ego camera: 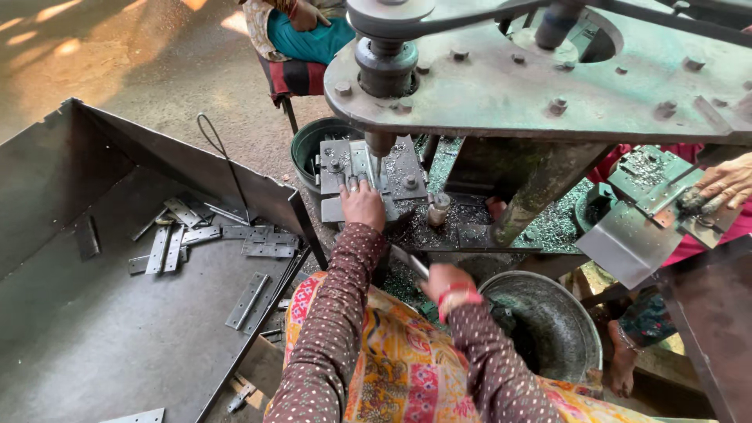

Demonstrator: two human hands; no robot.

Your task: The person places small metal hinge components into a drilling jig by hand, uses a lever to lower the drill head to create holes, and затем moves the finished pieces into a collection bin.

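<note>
My left hand (362,205) rests on the drill jig (338,168), pressing a flat metal hinge plate (361,160) under the drill bit (376,160) of a green drilling machine (533,78). My fingers lie flat on the plate, just below the bit. My right hand (445,283) is lower down, closed on a thin metal lever handle (409,262) beside the machine's column. Metal shavings cover the machine table (462,231).
A big sheet-metal bin (94,313) at left holds several flat hinges (251,300). A round metal bowl (548,321) sits at lower right, a dark bucket (309,149) behind the jig. Another person's hand (724,184) works a second jig (654,192) at right; someone sits beyond.
</note>
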